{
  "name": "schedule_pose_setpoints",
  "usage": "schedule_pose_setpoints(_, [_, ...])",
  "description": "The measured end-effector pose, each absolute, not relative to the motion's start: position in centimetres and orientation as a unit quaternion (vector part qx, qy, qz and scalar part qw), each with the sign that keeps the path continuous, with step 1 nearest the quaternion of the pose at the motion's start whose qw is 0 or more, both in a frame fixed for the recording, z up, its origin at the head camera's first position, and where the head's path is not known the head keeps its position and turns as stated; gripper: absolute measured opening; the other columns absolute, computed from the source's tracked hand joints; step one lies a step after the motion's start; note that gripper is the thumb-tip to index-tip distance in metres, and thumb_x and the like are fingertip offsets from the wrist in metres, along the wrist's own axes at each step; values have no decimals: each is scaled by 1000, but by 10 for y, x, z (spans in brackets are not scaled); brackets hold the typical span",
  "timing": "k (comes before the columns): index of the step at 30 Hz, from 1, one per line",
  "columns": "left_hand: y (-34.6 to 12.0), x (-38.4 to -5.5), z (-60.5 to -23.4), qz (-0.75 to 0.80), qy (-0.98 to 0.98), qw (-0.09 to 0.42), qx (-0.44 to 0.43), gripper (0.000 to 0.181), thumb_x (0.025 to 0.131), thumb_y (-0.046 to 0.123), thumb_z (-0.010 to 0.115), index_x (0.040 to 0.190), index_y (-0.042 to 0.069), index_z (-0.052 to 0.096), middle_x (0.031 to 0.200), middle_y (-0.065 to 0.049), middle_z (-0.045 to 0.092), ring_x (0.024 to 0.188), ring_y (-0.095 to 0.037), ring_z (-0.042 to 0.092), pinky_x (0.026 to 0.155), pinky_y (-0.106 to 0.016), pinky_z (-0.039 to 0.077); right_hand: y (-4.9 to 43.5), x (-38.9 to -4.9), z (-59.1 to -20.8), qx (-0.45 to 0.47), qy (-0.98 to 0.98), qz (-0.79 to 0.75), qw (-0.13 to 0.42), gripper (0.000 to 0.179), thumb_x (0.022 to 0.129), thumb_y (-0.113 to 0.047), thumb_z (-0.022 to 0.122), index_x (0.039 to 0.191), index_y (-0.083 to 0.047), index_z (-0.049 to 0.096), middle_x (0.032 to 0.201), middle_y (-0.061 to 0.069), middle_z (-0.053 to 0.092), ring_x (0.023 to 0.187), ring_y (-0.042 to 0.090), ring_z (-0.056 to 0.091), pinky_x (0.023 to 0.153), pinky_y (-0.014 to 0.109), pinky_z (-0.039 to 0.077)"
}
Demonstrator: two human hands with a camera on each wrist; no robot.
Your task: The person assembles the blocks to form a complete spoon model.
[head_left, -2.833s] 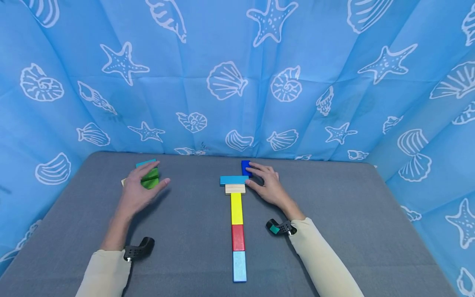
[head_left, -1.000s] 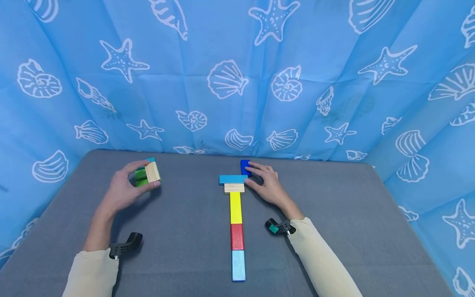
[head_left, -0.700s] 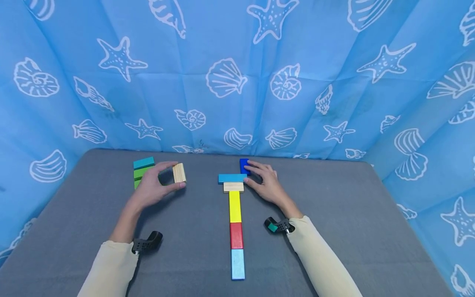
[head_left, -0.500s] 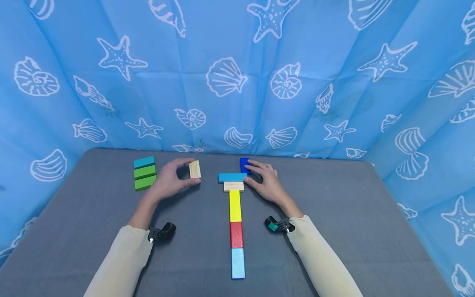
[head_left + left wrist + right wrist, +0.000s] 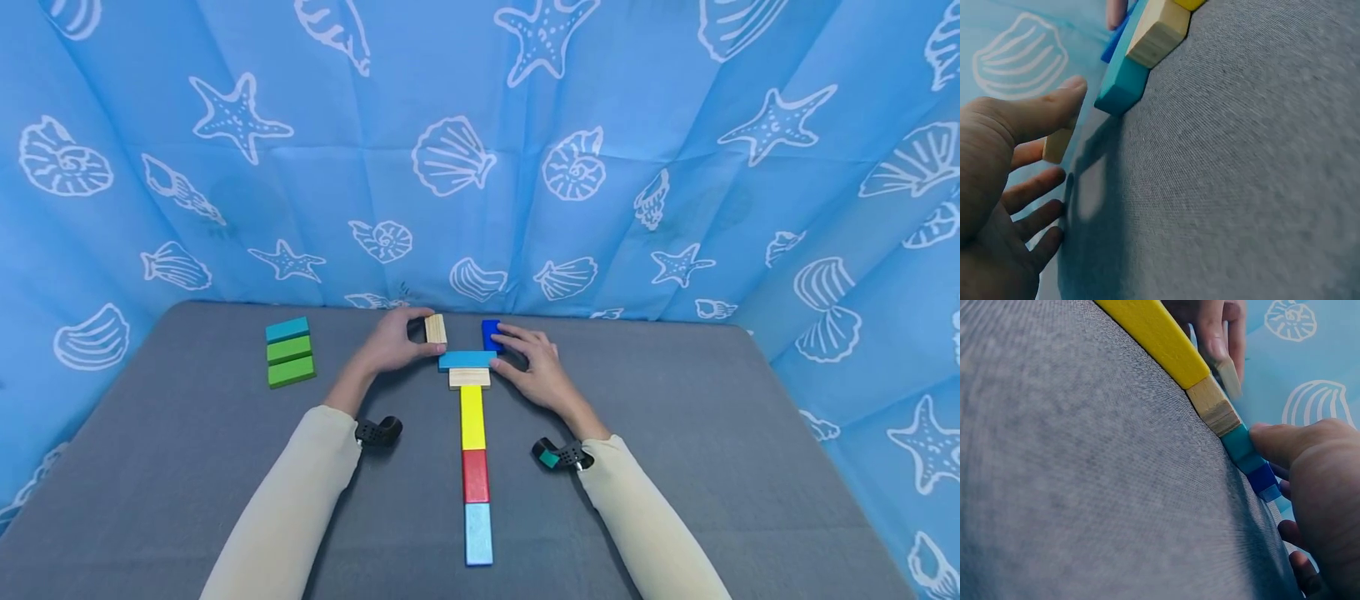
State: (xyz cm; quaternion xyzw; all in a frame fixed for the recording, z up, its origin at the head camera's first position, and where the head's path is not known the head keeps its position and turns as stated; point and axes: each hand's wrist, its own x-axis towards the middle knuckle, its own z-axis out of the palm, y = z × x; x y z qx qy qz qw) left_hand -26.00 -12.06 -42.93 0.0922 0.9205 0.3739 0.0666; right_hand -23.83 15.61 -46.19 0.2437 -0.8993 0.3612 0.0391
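Note:
With thumb and fingertips, my left hand (image 5: 393,342) pinches a plain wooden block (image 5: 436,329) beside the left end of a light-blue crosswise block (image 5: 467,359). The left wrist view shows this wooden block (image 5: 1057,145) partly hidden behind the thumb. My right hand (image 5: 534,367) rests at the other end, its fingertips touching a dark blue block (image 5: 491,334) and its thumb at the crosswise block's right end. Below the crosswise block lie another wooden block (image 5: 469,378), then a yellow block (image 5: 472,417), a red block (image 5: 476,476) and a pale blue block (image 5: 478,533) in line.
At the left of the grey cloth-covered table (image 5: 187,433) lie a teal block (image 5: 287,330) and two green blocks (image 5: 290,360), side by side. A blue curtain (image 5: 465,242) with shell patterns hangs behind the table's far edge.
My left hand has taken the wooden block from beside the green and teal blocks and carried it right to the crosswise block. The right hand has stayed in place.

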Motion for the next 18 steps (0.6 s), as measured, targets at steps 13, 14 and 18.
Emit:
schedule_pose_setpoints(13, [-121, -267, -432, 333, 933, 93, 96, 70, 87, 36, 82, 146, 10, 55, 158, -18, 38, 149, -40, 22, 119, -62, 14, 156, -239, -463, 242, -902, 356, 40, 47, 98, -29, 70, 140, -10, 62, 155, 7, 47, 135, 33, 40, 104, 55, 28])
schedule_pose_setpoints(14, [-121, -268, -432, 332, 934, 92, 95, 70, 87, 36, 82, 146, 11, 55, 157, -18, 39, 148, -40, 23, 119, -62, 15, 156, -238, -463, 243, -902, 356, 41, 47, 97, -28, 70, 140, -10, 62, 155, 8, 47, 135, 34, 40, 105, 56, 28])
schedule_pose_setpoints(18, [-121, -268, -433, 332, 934, 94, 90, 69, 86, 37, 82, 145, 12, 56, 157, -17, 38, 147, -40, 25, 119, -62, 16, 156, -238, -463, 245, -900, 356, 46, 48, 97, -28, 71, 140, -9, 62, 154, 9, 47, 135, 35, 41, 104, 57, 29])
